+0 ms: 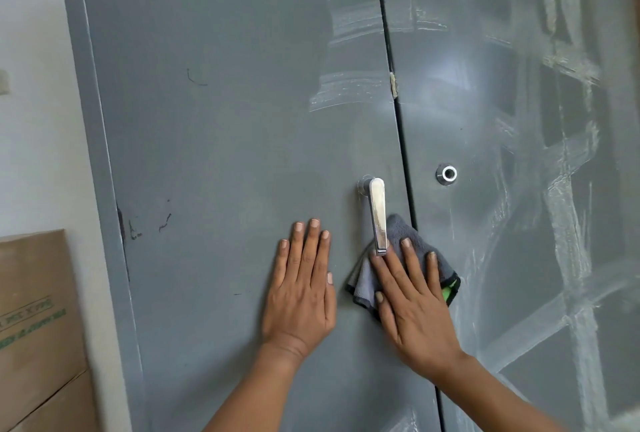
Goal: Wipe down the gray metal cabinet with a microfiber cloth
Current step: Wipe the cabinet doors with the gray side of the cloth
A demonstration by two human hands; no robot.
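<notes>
Now right hand (412,307) presses cloth (408,241) flat, fingers straight, at left door's inner edge under handle (377,215). Left hand (301,289) flat, bracing. Cloth's soft, light; palm it.

Two bare forearms come into view from the near edge, with no sleeve, cuff or glove on either of them as far as the frame shows. The left hand (299,288) and the right hand (414,307) are both bare too, with no ring on any visible finger and no watch, band or bracelet at either wrist. The fingernails are short, trimmed close to the fingertips and unpainted, and those of the left hand show more plainly than those of the right; nothing more of the person shows.
</notes>
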